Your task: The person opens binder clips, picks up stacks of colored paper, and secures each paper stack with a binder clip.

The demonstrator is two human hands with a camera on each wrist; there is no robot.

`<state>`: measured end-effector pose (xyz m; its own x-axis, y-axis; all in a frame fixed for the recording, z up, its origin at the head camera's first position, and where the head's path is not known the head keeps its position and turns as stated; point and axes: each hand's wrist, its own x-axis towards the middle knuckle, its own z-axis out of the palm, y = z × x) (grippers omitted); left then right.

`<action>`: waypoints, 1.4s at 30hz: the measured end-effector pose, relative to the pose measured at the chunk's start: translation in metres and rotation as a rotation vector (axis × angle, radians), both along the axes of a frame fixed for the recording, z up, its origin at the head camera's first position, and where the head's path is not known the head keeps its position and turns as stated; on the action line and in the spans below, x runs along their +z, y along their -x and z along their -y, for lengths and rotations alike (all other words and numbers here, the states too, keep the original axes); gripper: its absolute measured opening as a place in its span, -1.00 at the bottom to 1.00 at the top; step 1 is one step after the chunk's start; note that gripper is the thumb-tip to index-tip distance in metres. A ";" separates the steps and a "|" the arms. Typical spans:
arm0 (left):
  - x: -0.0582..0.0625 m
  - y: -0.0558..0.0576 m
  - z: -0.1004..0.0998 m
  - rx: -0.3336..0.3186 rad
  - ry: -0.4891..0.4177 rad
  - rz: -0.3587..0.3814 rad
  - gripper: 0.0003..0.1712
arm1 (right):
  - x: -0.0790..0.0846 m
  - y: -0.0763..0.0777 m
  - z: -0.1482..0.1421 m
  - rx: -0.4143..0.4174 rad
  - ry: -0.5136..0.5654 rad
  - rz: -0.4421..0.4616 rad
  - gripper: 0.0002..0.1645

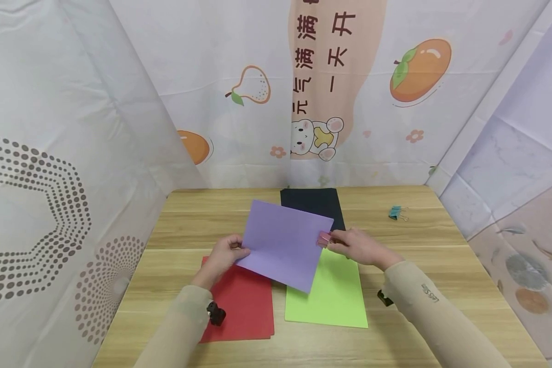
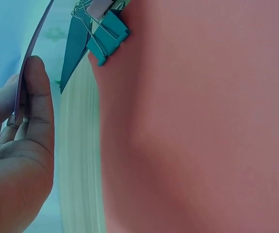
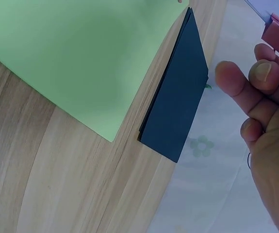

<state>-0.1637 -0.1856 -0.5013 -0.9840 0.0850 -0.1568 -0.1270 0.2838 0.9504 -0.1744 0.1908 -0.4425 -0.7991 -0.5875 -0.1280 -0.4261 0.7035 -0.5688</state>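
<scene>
A purple sheet of paper is held up, tilted, over the middle of the table. My left hand pinches its left edge; in the left wrist view the sheet's edge passes between thumb and fingers. At the sheet's right edge, my right hand grips a pink binder clip, which overlaps the paper there. The right wrist view catches the pink clip beside the fingertips. Red paper lies below on the left, and lime green paper lies partly hidden under the purple sheet.
Black paper lies at the table's back, partly covered by the purple sheet. A teal binder clip rests at the back right. In the left wrist view, another teal binder clip shows at the red paper's edge. Patterned curtains surround the wooden table.
</scene>
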 end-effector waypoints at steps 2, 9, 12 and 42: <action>0.000 0.000 0.000 -0.002 0.004 0.000 -0.87 | 0.000 0.000 0.000 0.000 0.003 0.004 -0.67; -0.002 0.000 0.000 -0.005 0.001 0.010 -0.87 | -0.001 -0.001 0.001 0.002 0.002 0.006 -0.66; -0.002 0.000 -0.001 -0.006 0.003 0.008 -0.87 | -0.001 -0.001 0.002 0.003 0.002 0.002 -0.67; 0.030 -0.015 -0.004 -0.057 -0.059 0.053 -0.82 | -0.008 -0.002 -0.001 -0.001 0.079 0.002 -0.68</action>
<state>-0.1491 -0.1821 -0.4713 -0.9677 0.1514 -0.2017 -0.1627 0.2360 0.9580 -0.1727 0.1917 -0.4504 -0.7992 -0.5953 -0.0832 -0.4243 0.6567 -0.6235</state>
